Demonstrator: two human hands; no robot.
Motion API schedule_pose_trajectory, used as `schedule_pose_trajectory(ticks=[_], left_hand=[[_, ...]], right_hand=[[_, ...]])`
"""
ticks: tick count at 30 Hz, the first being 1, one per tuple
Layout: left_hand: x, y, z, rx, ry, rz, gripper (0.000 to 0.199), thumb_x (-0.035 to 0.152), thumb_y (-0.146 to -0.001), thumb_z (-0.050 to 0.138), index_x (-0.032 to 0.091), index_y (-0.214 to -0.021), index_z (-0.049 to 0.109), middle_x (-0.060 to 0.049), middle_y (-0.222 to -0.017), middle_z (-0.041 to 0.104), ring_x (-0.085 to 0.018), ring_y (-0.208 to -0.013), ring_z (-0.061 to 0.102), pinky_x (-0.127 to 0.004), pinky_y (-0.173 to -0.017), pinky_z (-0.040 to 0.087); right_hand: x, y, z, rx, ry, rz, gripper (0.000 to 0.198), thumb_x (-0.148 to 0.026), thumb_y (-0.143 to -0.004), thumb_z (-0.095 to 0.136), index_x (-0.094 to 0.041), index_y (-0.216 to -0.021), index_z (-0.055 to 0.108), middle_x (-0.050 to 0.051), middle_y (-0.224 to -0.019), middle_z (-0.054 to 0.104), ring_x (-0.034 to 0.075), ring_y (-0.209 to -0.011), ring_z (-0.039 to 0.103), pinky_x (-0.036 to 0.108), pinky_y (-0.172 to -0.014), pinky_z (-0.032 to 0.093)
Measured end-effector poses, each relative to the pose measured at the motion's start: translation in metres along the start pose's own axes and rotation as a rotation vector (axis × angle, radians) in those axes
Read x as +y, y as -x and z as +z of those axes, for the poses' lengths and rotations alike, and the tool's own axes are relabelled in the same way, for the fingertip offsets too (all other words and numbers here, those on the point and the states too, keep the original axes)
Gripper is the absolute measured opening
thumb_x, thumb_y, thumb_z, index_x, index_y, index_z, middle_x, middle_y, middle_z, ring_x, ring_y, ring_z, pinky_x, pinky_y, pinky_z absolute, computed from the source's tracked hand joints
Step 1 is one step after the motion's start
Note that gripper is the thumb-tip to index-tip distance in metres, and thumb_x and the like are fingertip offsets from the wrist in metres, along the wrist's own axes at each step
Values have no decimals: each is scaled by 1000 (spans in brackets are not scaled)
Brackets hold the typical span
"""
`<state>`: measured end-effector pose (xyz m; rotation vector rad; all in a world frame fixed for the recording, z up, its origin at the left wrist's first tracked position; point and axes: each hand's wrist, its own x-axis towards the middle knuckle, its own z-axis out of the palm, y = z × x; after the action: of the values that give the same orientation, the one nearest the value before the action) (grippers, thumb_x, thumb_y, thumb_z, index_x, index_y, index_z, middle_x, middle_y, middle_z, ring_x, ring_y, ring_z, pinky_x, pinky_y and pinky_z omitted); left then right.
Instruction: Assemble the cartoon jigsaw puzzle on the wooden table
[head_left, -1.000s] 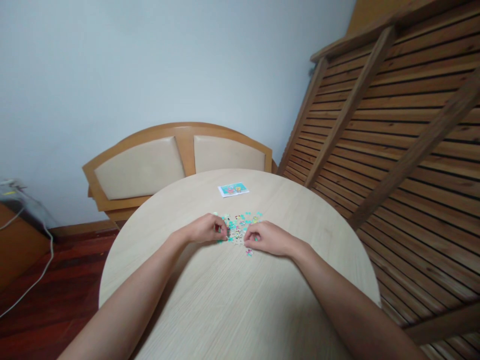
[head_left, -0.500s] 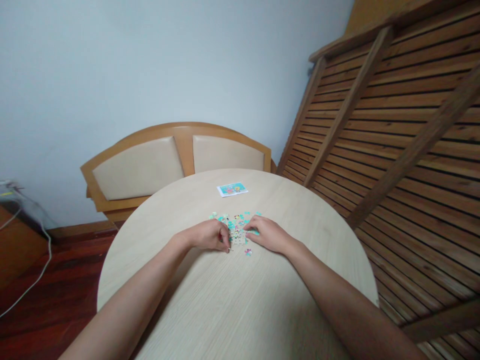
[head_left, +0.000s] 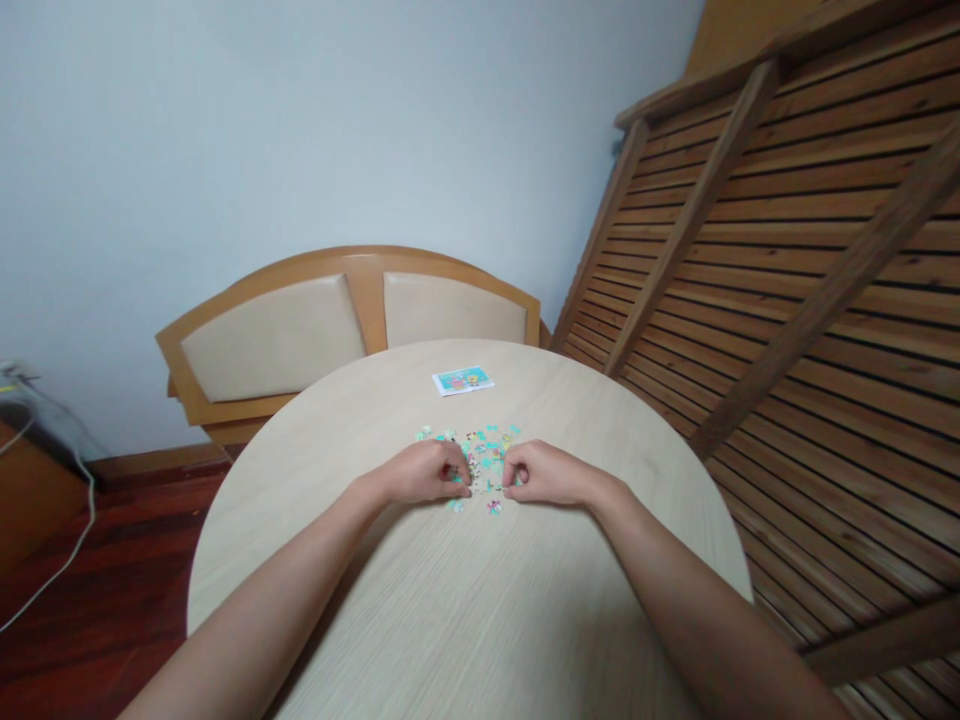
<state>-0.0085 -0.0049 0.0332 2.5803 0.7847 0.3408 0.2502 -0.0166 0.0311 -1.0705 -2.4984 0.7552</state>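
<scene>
Small jigsaw puzzle pieces (head_left: 491,462) in turquoise, white, yellow and pink lie in a loose cluster on the round table. At its left side my left hand (head_left: 431,473) is closed in a pinch on a puzzle piece at the near edge. My right hand (head_left: 551,473) pinches from the opposite side, thumb and forefinger together on a puzzle piece. Between the fingertips runs a short row of pieces, too small to make out clearly. One pink and purple puzzle piece (head_left: 494,507) lies apart, nearer to me. Another turquoise puzzle piece (head_left: 455,506) rests just below my left fingers.
A picture card (head_left: 463,380) with a turquoise cartoon scene lies farther back on the pale round table (head_left: 420,620). Behind the table stands a padded wooden headboard (head_left: 367,300). A slatted wooden frame (head_left: 750,270) leans at the right, and a white cable (head_left: 86,510) hangs at the left.
My right hand has drawn nearer to me and closed into a pinch. My left hand has shifted slightly right; a turquoise piece now shows on the table below it.
</scene>
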Motion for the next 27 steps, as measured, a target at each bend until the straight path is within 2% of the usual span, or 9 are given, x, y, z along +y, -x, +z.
schedule_pose_trajectory(ticks=[4,11,17,22,27], left_hand=[[1,-1,5,50,-94,6,18,31,-89,66,19,-101,72,-7,-102,70,-20,-95,63,-27,-83,45],[-3,-1,7,53,-112,-28,19,29,-89,64,19,-104,71,-8,-104,68,-20,-95,63,-28,-84,46],[-2,-1,6,59,-107,-80,19,26,-85,66,18,-102,68,-6,-97,68,-18,-83,60,-26,-75,43],[-1,-1,5,58,-85,-106,18,26,-83,65,18,-99,69,-4,-92,68,-16,-77,58,-24,-70,41],[-2,0,5,70,-52,-124,20,25,-83,66,18,-102,70,-4,-91,69,-16,-77,59,-24,-70,41]], right_hand=[[2,1,-2,-67,-27,41,15,-25,-72,72,-18,-84,77,1,-77,71,14,-68,59,23,-61,41],[7,4,-7,-123,-72,46,24,-27,-72,72,-19,-93,79,3,-87,74,17,-79,61,25,-70,45],[3,1,-3,-94,-81,88,21,-30,-74,71,-17,-89,78,3,-80,72,16,-73,61,24,-65,44],[1,0,-3,-38,-66,127,16,-24,-78,66,-15,-88,75,2,-75,70,15,-68,60,23,-60,42],[0,-1,-3,72,85,41,11,-22,-79,66,-18,-84,75,4,-84,73,17,-77,63,25,-69,42]])
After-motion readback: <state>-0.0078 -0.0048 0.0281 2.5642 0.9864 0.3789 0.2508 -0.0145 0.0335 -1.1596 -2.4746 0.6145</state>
